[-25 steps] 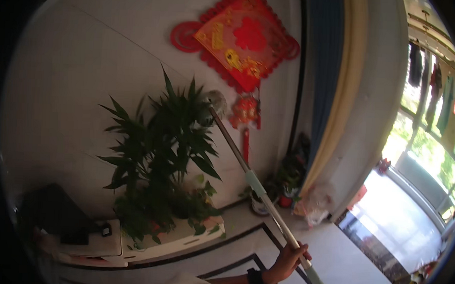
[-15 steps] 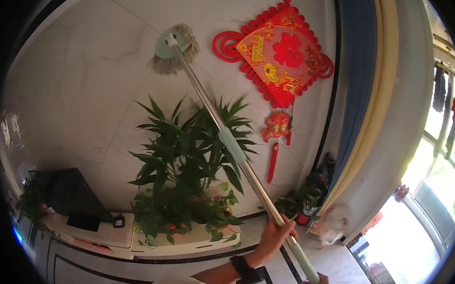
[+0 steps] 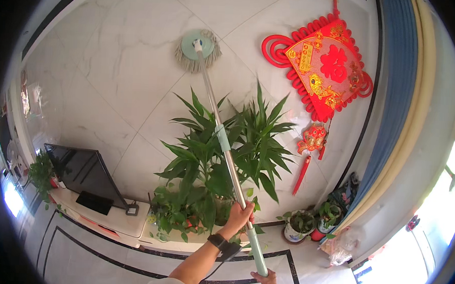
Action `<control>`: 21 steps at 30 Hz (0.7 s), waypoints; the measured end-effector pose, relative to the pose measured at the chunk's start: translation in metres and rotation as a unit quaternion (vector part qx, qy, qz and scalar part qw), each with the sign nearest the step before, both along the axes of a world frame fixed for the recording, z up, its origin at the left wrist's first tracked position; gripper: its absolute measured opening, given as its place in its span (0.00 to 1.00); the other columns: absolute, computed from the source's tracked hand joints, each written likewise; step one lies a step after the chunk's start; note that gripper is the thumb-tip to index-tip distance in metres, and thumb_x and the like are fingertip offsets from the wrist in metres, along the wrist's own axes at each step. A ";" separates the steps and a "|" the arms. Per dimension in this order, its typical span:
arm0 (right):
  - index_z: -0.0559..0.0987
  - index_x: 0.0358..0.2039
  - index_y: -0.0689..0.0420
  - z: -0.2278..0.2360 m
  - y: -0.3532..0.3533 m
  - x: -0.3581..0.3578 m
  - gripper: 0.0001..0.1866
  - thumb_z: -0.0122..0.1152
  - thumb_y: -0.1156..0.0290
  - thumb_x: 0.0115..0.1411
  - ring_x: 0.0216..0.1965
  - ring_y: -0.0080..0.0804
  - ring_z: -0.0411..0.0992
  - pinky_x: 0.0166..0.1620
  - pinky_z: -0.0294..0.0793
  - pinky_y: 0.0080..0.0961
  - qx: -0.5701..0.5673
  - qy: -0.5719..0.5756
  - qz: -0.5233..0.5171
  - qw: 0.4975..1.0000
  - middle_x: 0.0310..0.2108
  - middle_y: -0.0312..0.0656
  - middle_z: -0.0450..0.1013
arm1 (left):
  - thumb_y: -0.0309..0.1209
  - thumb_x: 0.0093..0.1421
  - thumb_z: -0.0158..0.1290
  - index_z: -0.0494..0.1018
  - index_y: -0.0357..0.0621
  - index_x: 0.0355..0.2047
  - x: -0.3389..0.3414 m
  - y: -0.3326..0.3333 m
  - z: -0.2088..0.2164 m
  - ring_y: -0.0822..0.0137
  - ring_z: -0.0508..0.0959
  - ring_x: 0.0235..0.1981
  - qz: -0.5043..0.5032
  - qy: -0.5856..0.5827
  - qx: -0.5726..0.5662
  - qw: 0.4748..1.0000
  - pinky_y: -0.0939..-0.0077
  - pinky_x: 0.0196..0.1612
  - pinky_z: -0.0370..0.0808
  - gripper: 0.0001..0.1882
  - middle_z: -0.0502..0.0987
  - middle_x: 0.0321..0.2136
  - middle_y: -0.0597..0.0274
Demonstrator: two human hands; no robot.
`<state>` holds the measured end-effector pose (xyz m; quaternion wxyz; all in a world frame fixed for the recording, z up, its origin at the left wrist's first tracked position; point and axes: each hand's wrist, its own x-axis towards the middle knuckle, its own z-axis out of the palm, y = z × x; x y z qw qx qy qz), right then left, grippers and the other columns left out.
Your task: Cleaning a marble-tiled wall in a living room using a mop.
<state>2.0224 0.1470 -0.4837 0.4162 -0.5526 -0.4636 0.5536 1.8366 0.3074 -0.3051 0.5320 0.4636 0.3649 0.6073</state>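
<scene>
A long mop (image 3: 229, 165) with a silver pole and pale green grips slants up and to the left in front of me. Its round green head with a grey string fringe lies against the marbled wall (image 3: 124, 71). Wrapped round the lower pole is my left hand (image 3: 238, 218), with a dark watch on that wrist. My right hand (image 3: 268, 282) grips the bottom end of the green handle, partly cut off by the lower edge. Behind the pole stands a tall leafy plant (image 3: 196, 161), whose leaves the pole crosses in view.
A red hanging ornament (image 3: 327, 65) is on the wall to the right, beside blue and cream curtains (image 3: 389, 149). A television (image 3: 84, 174) stands on a low white cabinet (image 3: 112, 231) at the left. Potted plants (image 3: 299, 226) and a plastic bag (image 3: 342, 247) sit at the right.
My view has turned left, so the wall, ornament and plants sit further right in it. The mop head is further left of the ornament. Both hands keep hold of the mop.
</scene>
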 end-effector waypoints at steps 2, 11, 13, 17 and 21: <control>0.75 0.25 0.63 0.031 0.012 -0.015 0.18 0.72 0.61 0.46 0.22 0.18 0.68 0.26 0.69 0.18 -0.021 -0.036 -0.006 0.999 0.21 0.34 0.71 | 0.29 0.60 0.50 0.61 0.40 0.29 -0.010 0.008 0.018 0.73 0.70 0.11 0.009 0.031 0.040 0.999 0.77 0.13 0.69 0.09 0.67 0.13 0.65; 0.73 0.25 0.62 0.110 0.092 -0.092 0.18 0.63 0.57 0.55 0.19 0.19 0.70 0.23 0.71 0.18 0.117 -0.009 0.180 0.977 0.17 0.35 0.71 | 0.33 0.60 0.50 0.63 0.40 0.29 -0.063 0.056 0.152 0.73 0.68 0.08 0.040 0.104 0.153 0.982 0.78 0.11 0.67 0.11 0.66 0.11 0.66; 0.73 0.26 0.62 0.142 0.101 -0.113 0.18 0.62 0.57 0.55 0.19 0.19 0.70 0.22 0.70 0.19 0.171 0.007 0.181 0.968 0.16 0.35 0.70 | 0.37 0.60 0.51 0.63 0.42 0.27 -0.078 0.060 0.191 0.73 0.67 0.07 0.053 0.145 0.188 0.970 0.79 0.10 0.65 0.13 0.66 0.10 0.67; 0.72 0.29 0.62 0.215 0.116 -0.143 0.20 0.53 0.55 0.60 0.19 0.22 0.70 0.23 0.70 0.21 0.226 0.081 0.213 0.947 0.17 0.38 0.71 | 0.39 0.59 0.51 0.66 0.42 0.31 -0.093 0.078 0.265 0.73 0.67 0.07 0.083 0.190 0.203 0.957 0.78 0.10 0.65 0.13 0.67 0.11 0.66; 0.71 0.36 0.63 0.233 0.125 -0.164 0.33 0.40 0.40 0.61 0.22 0.27 0.70 0.25 0.69 0.22 0.145 0.266 0.257 0.918 0.21 0.40 0.70 | 0.35 0.57 0.52 0.66 0.41 0.32 -0.114 0.091 0.302 0.73 0.67 0.08 0.096 0.170 0.220 0.956 0.77 0.10 0.65 0.11 0.68 0.14 0.65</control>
